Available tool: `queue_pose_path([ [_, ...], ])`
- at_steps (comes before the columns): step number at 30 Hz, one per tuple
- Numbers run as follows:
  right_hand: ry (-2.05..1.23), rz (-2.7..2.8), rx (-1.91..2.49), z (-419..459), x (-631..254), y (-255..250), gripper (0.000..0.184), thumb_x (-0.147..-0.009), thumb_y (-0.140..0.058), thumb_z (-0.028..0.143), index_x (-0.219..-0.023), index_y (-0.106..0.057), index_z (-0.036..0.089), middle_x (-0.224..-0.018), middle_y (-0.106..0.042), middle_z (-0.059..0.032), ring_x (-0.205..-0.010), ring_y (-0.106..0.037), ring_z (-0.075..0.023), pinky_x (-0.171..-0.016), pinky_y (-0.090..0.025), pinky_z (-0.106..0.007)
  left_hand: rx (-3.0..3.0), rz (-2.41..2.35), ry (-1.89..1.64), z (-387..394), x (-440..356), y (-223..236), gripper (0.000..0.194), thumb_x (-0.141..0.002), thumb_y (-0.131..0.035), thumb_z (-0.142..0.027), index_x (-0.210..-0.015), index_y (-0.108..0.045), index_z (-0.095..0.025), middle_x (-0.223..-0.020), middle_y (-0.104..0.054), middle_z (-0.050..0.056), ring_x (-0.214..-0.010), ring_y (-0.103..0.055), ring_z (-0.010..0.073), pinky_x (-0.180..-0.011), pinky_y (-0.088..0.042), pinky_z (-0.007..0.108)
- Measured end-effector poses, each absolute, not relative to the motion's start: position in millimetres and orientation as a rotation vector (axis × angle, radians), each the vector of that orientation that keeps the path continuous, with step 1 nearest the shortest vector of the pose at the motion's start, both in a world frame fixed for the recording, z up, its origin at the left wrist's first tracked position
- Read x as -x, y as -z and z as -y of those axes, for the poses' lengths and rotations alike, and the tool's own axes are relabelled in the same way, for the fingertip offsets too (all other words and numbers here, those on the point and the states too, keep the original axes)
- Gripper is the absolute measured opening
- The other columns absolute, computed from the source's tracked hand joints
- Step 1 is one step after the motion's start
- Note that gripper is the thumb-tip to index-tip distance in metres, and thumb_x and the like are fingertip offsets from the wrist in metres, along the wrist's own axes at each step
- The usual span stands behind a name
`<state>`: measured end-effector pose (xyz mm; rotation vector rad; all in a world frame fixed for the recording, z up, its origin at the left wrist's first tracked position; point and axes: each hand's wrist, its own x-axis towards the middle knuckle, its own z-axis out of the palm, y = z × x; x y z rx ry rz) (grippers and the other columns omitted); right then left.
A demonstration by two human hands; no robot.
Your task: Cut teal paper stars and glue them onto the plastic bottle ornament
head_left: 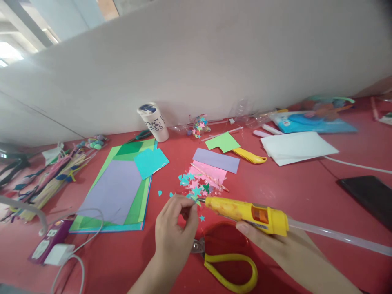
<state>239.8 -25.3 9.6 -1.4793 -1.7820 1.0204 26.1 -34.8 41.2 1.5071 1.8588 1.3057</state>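
Note:
My right hand (275, 243) grips a yellow hot glue gun (248, 212) with its nozzle pointing left and a clear glue stick sticking out behind. My left hand (176, 232) pinches a small teal paper star (194, 199) right at the nozzle tip. Just beyond lie several small cut-out paper stars (196, 183) on a pink sheet (208, 173). Yellow-handled scissors (229, 269) lie on the red table (306, 196) under my hands.
A stack of coloured paper (119, 192) lies to the left, with a white cup (153, 122) behind it. A yellow utility knife (249, 156), white sheets (297, 147), a dark phone (370, 196), pipe cleaners (52, 175) and a charger with cable (59, 253) surround the area.

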Motion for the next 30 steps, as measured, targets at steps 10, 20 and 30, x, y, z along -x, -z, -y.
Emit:
queue_pose_path([
  [10, -1.282, 1.854, 1.594, -3, -257, -37, 0.021, -0.069, -0.054, 0.034, -0.081, -0.069, 0.024, -0.088, -0.074, -0.0047, -0.084, -0.068, -0.0295, -0.071, -0.053, -0.033, -1.160, -1.791, -1.294, 44, -16, -40, 0.010, -0.073, -0.062, -0.026, -0.065, -0.061, -0.020, -0.053, -0.056, -0.003, -0.052, -0.053, 0.0119, -0.055, -0.043, 0.022],
  [20, -1.468, 2.219, 1.656, -19, -253, -17, 0.055, -0.081, -0.038, 0.073, -0.065, -0.040, 0.021, -0.064, -0.035, 0.0045, -0.058, -0.039, -0.0130, -0.051, -0.033, -0.024, -1.008, -1.679, -1.272, 48, -13, -33, 0.012, -0.068, -0.065, -0.028, -0.063, -0.061, -0.018, -0.047, -0.056, -0.005, -0.047, -0.050, 0.0077, -0.049, -0.040, 0.017],
  [30, -1.259, 2.578, 1.744, -12, -250, -16, 0.036, -0.076, -0.057, 0.052, -0.061, -0.049, 0.020, -0.063, -0.054, -0.0004, -0.054, -0.047, -0.0160, -0.049, -0.029, -0.027, -0.971, -1.598, -1.135, 54, -15, -24, 0.011, -0.066, -0.065, -0.027, -0.065, -0.059, -0.017, -0.049, -0.056, -0.005, -0.046, -0.051, 0.0082, -0.048, -0.041, 0.018],
])
